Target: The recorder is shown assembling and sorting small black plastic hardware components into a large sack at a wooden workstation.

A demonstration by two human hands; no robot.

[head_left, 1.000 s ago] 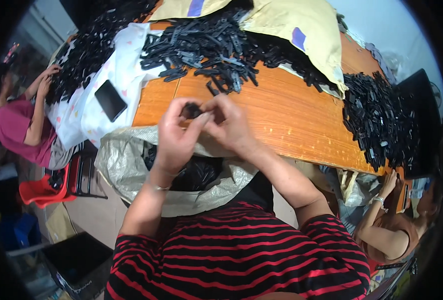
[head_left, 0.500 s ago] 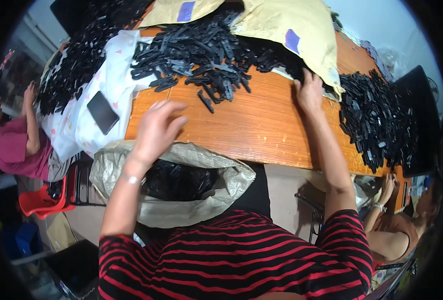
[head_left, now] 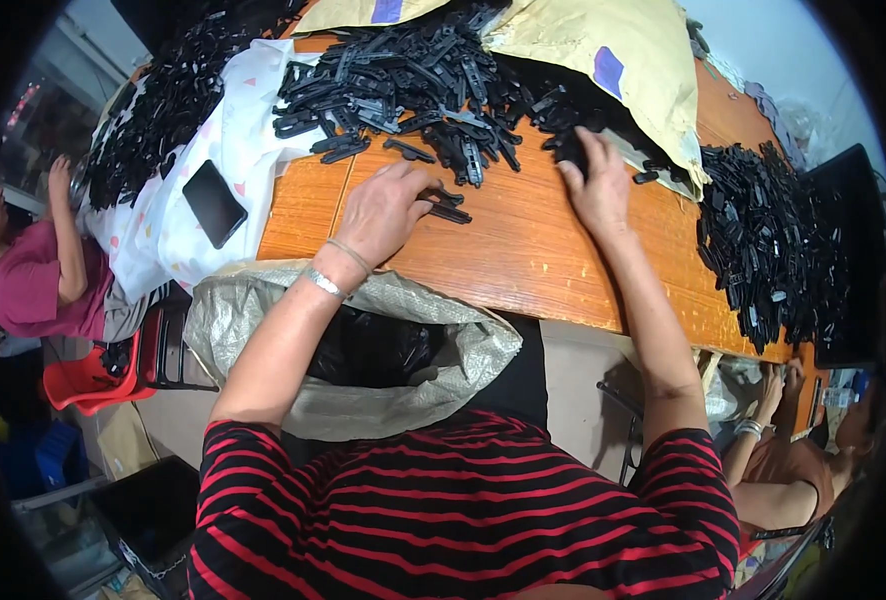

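Left fingers (head_left: 418,184) curl at slim black pieces (head_left: 451,213), grip uncertain; right fingers (head_left: 591,146) stand open beside a dark heap (head_left: 555,106). Light, single-piece pinches appear advisable.

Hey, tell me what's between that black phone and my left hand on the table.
In the head view, first the edge of the patterned white sheet under the phone, then bare brown wooden tabletop up to your left hand.

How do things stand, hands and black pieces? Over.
Left hand at loose black pieces, grip unclear. Right hand open, at right end of black pile. Yellow sack just beyond.
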